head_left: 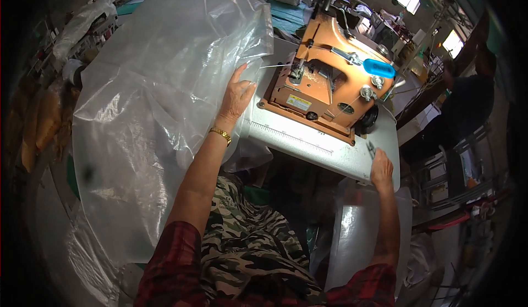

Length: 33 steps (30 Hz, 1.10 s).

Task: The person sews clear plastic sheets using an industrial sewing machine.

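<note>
A large translucent plastic sheet (165,81) spreads over the left side and hangs down past the table's front edge. My left hand (237,99) lies on its right margin, index finger stretched out and the others slightly bent. A pale thread (275,65) runs from the sheet near those fingertips to the needle area of an orange sewing machine (324,70). Low at the table's right front corner, my right hand (381,169) is closed around thread snips (372,150), whose metal tips point up toward the machine's base.
The machine sits on a white table (297,137) with a printed ruler scale along its front. Folded clear plastic (352,241) hangs below on the right. A person in dark clothes (467,101) is beyond the table at right. Cluttered workbenches fill the background.
</note>
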Available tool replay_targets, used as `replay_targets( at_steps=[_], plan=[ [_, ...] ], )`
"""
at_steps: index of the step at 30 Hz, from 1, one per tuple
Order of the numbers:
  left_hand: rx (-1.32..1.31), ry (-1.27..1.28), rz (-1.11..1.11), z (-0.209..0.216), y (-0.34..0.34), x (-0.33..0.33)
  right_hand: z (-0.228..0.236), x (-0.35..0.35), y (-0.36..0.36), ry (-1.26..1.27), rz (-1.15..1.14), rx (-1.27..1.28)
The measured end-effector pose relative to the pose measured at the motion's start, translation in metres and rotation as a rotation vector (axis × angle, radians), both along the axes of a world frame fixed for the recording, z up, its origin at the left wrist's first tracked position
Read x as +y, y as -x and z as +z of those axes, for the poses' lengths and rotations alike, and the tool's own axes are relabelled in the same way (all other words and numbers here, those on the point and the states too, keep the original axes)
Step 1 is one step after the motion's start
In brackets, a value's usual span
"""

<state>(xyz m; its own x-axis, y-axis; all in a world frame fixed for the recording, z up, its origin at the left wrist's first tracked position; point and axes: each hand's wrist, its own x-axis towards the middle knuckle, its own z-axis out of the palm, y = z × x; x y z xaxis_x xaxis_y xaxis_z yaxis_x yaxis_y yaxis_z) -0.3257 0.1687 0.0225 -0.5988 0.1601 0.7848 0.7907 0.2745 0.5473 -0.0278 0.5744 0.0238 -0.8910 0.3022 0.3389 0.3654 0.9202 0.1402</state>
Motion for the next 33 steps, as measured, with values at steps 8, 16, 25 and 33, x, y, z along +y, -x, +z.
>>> replay_targets(
  at_steps=[8, 16, 25, 33],
  plan=[
    [-0.082, -0.002, -0.039, -0.001, -0.001, -0.001, 0.057, -0.177, 0.058, 1.112, 0.399, 0.269],
    [-0.079, -0.053, -0.023, 0.004, -0.008, 0.003, 0.097, -0.233, 0.208, 0.075, 0.391, 0.25],
    [-0.111, -0.072, -0.053, 0.001, -0.01, 0.004, 0.088, -0.228, 0.255, -0.158, 0.379, 0.094],
    [-0.074, -0.079, -0.039, -0.003, -0.003, 0.003, 0.058, -0.215, 0.142, 0.08, 0.553, 0.421]
  ],
)
